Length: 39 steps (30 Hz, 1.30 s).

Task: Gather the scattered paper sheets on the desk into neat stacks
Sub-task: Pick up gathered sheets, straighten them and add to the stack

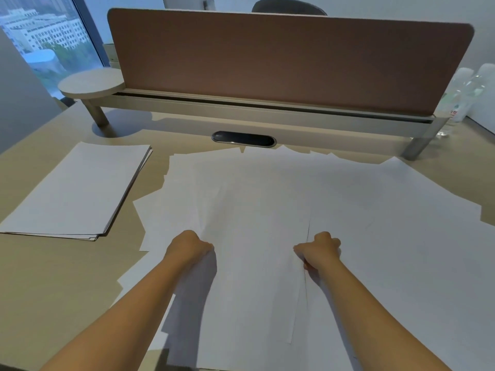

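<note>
Several white paper sheets (348, 199) lie spread and overlapping across the middle and right of the desk (53, 277). A bunch of sheets (254, 263) in the middle is held by its two side edges. My left hand (191, 246) is closed on its left edge and my right hand (320, 249) is closed on its right edge, both with fingers curled under the paper. A neat stack of sheets (77, 188) rests at the left of the desk, apart from the spread.
A brown divider panel (281, 60) on a raised shelf runs along the back. A dark cable grommet (243, 139) sits below it. A round side shelf (91, 83) stands at back left, clear water bottles (466, 95) at back right. A window is far left.
</note>
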Each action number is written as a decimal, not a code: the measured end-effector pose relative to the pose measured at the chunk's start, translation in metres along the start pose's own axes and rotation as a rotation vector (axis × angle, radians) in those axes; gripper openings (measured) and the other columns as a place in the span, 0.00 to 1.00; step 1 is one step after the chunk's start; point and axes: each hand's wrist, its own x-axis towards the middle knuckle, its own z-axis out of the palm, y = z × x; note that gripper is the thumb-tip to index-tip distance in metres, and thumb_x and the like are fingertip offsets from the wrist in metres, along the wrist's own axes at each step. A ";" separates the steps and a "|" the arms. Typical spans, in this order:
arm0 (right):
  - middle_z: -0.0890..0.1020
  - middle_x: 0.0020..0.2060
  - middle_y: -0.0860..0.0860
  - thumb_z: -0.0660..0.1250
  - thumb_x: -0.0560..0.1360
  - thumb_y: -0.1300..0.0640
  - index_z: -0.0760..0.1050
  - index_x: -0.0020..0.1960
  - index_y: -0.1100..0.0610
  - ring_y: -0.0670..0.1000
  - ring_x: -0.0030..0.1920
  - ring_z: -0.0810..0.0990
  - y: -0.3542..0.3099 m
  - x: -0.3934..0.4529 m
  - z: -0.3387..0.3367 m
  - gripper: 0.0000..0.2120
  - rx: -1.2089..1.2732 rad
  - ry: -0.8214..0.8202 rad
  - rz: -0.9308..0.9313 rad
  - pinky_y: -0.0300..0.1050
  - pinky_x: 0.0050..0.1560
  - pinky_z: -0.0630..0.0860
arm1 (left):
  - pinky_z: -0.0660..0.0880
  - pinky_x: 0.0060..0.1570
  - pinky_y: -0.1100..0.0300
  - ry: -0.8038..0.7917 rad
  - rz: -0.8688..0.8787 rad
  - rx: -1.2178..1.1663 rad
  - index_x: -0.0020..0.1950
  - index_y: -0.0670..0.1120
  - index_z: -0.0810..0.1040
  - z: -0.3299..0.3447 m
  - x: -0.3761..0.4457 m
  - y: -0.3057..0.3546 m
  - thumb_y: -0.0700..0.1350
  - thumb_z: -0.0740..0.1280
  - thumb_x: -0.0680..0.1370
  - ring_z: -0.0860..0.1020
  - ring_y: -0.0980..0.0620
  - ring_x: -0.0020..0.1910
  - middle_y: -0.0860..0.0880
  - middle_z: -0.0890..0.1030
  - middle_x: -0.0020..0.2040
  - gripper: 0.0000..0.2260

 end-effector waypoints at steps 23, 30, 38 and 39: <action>0.39 0.75 0.58 0.50 0.76 0.36 0.35 0.75 0.59 0.57 0.76 0.38 0.000 0.032 -0.007 0.41 -0.666 0.036 -0.167 0.55 0.75 0.40 | 0.71 0.48 0.53 0.150 0.122 -0.175 0.60 0.38 0.72 -0.021 0.022 0.000 0.44 0.69 0.75 0.75 0.42 0.50 0.40 0.77 0.56 0.17; 0.36 0.75 0.49 0.52 0.78 0.40 0.34 0.75 0.54 0.52 0.75 0.33 0.013 0.036 -0.017 0.37 -0.835 -0.171 -0.446 0.55 0.72 0.32 | 0.73 0.50 0.49 0.225 0.208 -0.250 0.55 0.39 0.73 -0.011 0.042 0.010 0.46 0.66 0.76 0.75 0.42 0.49 0.44 0.76 0.48 0.12; 0.46 0.76 0.56 0.59 0.77 0.45 0.46 0.76 0.58 0.55 0.77 0.43 0.006 0.053 -0.031 0.36 -0.388 0.144 -0.281 0.50 0.76 0.40 | 0.70 0.59 0.47 0.314 0.064 0.042 0.64 0.40 0.71 -0.004 0.061 0.033 0.54 0.66 0.75 0.70 0.38 0.64 0.39 0.74 0.63 0.24; 0.45 0.76 0.58 0.60 0.76 0.43 0.44 0.76 0.59 0.57 0.76 0.43 0.005 0.056 -0.032 0.39 -0.406 0.161 -0.205 0.51 0.76 0.41 | 0.70 0.60 0.48 0.308 0.048 0.060 0.66 0.39 0.69 -0.004 0.061 0.034 0.55 0.66 0.74 0.70 0.38 0.65 0.39 0.73 0.65 0.26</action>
